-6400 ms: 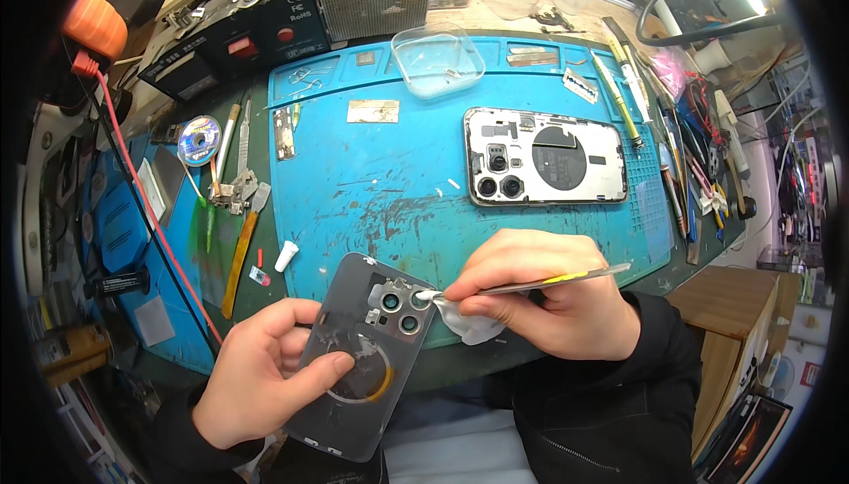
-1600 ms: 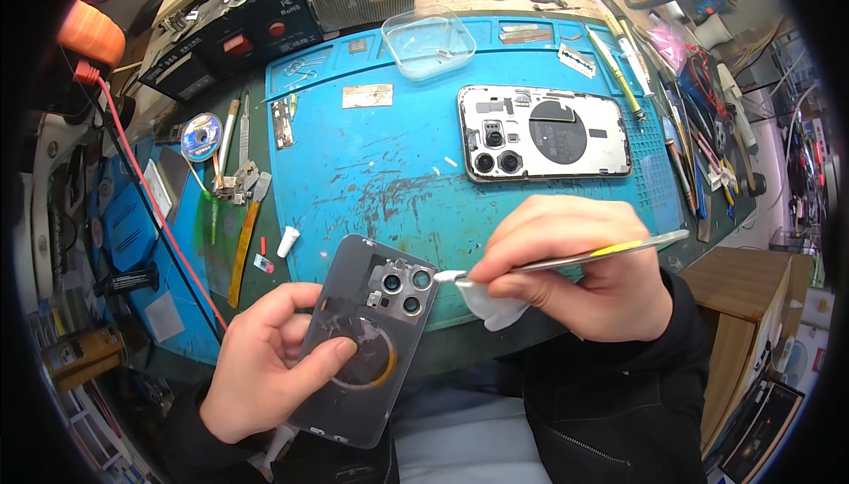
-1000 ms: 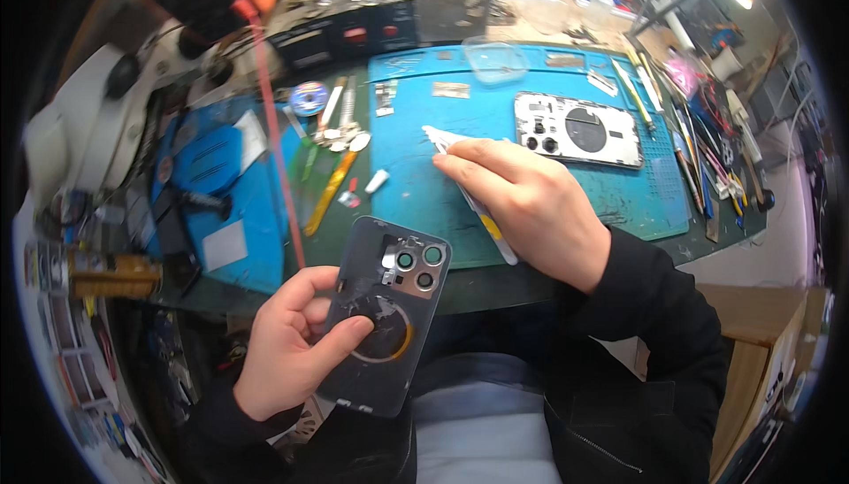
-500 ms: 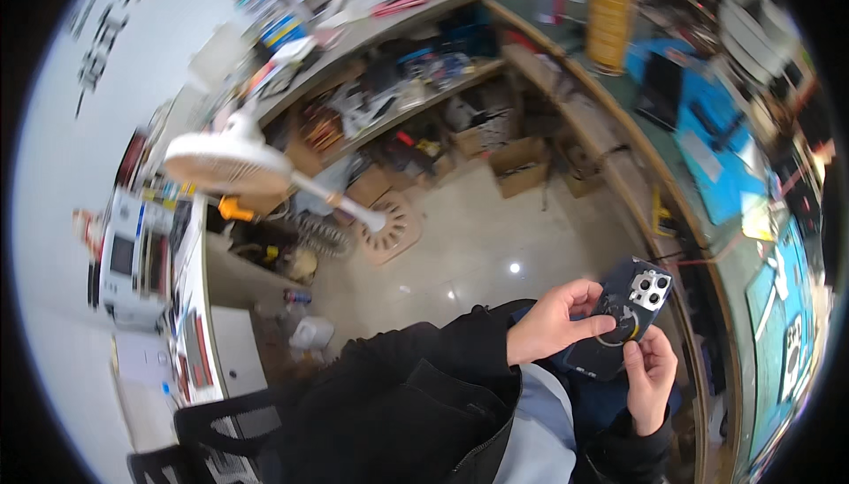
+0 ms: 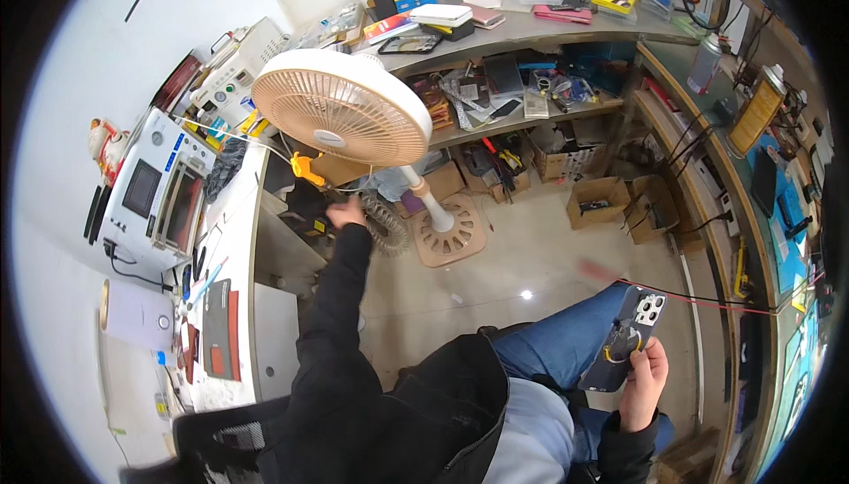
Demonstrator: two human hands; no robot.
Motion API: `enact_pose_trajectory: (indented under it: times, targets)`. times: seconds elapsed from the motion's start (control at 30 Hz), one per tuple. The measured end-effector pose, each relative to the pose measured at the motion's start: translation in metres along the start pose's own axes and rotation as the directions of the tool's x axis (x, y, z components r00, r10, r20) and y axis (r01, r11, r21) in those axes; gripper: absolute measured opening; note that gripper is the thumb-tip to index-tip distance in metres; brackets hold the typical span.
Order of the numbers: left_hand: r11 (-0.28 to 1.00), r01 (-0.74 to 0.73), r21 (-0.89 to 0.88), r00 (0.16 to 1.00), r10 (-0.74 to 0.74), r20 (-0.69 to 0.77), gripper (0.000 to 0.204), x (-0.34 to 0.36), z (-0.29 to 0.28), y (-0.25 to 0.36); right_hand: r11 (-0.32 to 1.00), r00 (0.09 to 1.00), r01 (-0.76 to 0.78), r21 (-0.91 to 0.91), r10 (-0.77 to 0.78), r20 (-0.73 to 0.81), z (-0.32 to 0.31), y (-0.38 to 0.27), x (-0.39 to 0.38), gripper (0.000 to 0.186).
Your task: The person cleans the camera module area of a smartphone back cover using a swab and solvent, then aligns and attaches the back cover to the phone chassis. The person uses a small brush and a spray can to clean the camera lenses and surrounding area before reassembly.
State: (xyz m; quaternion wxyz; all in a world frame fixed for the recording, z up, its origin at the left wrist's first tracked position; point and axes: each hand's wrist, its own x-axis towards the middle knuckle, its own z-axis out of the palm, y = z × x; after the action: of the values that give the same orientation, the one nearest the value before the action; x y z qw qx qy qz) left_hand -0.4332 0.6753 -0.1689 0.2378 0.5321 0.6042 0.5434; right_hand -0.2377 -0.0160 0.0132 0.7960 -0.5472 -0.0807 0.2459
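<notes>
Between the pinched fingers of my right hand (image 5: 644, 385), I hold the dark phone back panel (image 5: 607, 369) tilted by its edge, silver camera frame (image 5: 650, 309) in place, finer marks too small to judge. At arm's length, my left hand (image 5: 346, 212) is beside a grey coiled hose (image 5: 387, 226), its blurred fingers giving no sure sign of a grip. Beyond, a pale phone body (image 5: 796, 401) lies on the right-hand surface (image 5: 766, 241): taken apart, I judge, and not rejoined.
</notes>
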Motion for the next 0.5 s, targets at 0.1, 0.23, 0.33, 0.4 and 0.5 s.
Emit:
enact_pose_trajectory:
  times: [0.1, 0.23, 0.33, 0.4, 0.5]
  targets:
    - [0.978, -0.211, -0.001, 0.974, 0.210, -0.085, 0.072, 0.091, 0.017, 0.008, 0.998, 0.998, 0.002, -0.061, -0.006, -0.062, 0.028, 0.011, -0.002, 0.022]
    - [0.913, -0.342, 0.221, 0.899, 0.250, 0.359, 0.052, 0.152, 0.004, -0.015, 0.969, 0.995, -0.099, -0.225, 0.091, -0.044, 0.071, 0.006, 0.008, 0.027]
    - [0.922, -0.387, -0.020, 0.887, 0.378, 0.267, 0.055, 0.181, -0.012, -0.010, 0.982, 1.000, -0.022, -0.186, 0.021, -0.011, 0.075, 0.015, 0.019, 0.023]
    - [0.913, -0.407, 0.011, 0.896, 0.397, 0.200, 0.052, 0.094, 0.019, -0.006, 0.965, 0.993, -0.055, -0.258, 0.025, -0.118, 0.071, 0.014, 0.011, 0.021]
    - [0.785, -0.619, -0.027, 0.766, 0.596, -0.243, 0.048, 0.135, -0.043, 0.019, 0.977, 0.997, -0.077, -0.198, 0.070, -0.043, 0.073, 0.020, 0.015, 0.019]
